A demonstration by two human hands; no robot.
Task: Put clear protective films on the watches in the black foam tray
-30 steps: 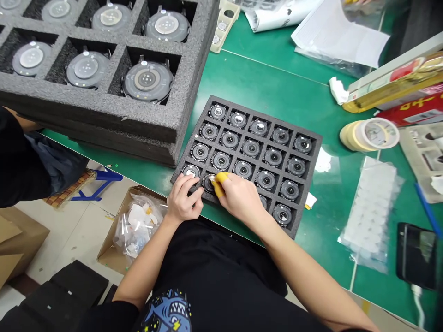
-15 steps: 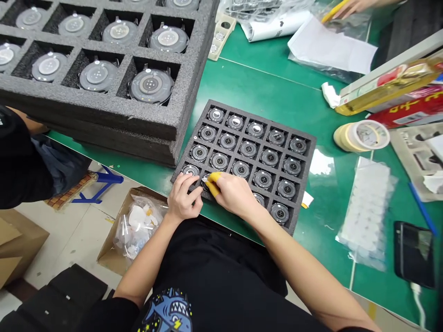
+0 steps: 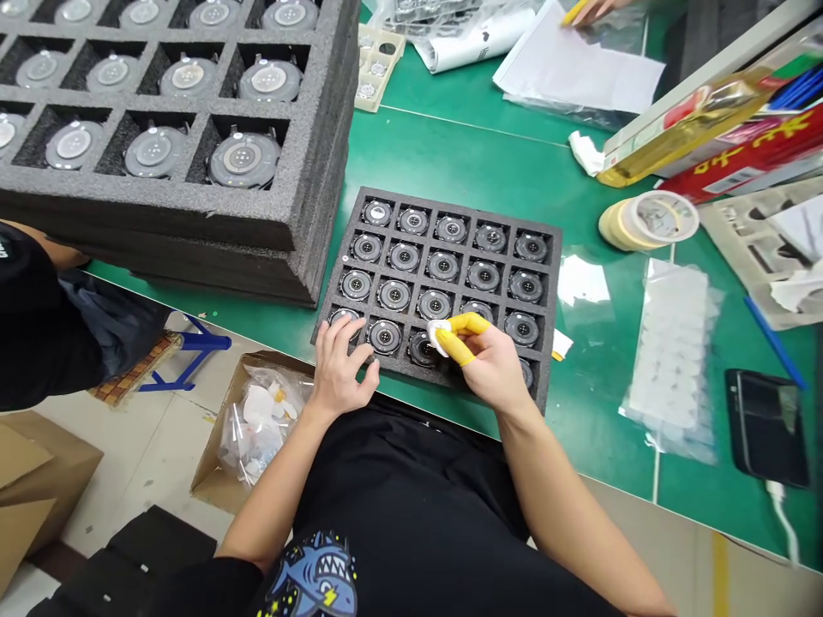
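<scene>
In front of me lies a dark foam tray (image 3: 456, 212) whose square pockets each hold a round black watch back (image 3: 384, 337). My right hand (image 3: 492, 364), with yellow finger cots on thumb and index finger, pinches a small white cloth (image 3: 438, 337) above the near row. Under the cloth, one watch back (image 3: 422, 348) is partly visible; others near it are hidden by the hand. My left hand (image 3: 343, 368) rests at the tray's near left corner, fingers apart, over another watch back (image 3: 345, 322). It holds nothing.
At the left stands a tall stack of foam trays (image 3: 257, 214) with watch backs. To the right are tape rolls (image 3: 649, 220), a bagged white sheet (image 3: 672, 347), a phone (image 3: 766, 426) and a bottle (image 3: 681, 128). Below the table edge sits a carton (image 3: 209, 463). A co-worker's hand (image 3: 595, 8) shows at the top.
My right hand has moved right and lifted from the near-row watch back beside my left hand, carrying the white cloth. My left hand's fingers have spread slightly. The camera view has shifted.
</scene>
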